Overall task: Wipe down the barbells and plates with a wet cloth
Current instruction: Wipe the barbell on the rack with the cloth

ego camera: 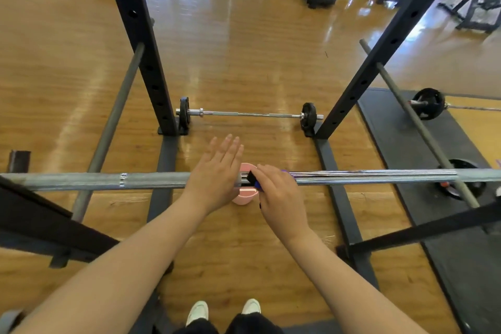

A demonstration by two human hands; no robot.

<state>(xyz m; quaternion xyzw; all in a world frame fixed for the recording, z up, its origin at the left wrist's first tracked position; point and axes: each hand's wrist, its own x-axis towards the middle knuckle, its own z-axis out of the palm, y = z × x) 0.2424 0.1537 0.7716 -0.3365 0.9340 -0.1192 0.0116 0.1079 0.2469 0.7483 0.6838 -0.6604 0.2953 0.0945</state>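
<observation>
Wiping looks to be under way on the near barbell (352,177), racked crosswise at waist height. Right hand (282,195) curls over a dark blue cloth (253,179) pressed on the bar near its middle; left hand (217,171) lies flat beside it, fingers straight. A pink bucket (244,198) sits on the floor below. Judging by position, the far barbell (249,114) and its plates (308,116) remain to do.

Three barbells: one racked across the frame's middle (352,175), one on the floor beyond (249,114), one at right (423,103). Two hands: left (217,171), right (279,192). One pink bucket (244,198). Two shoes (198,312).
</observation>
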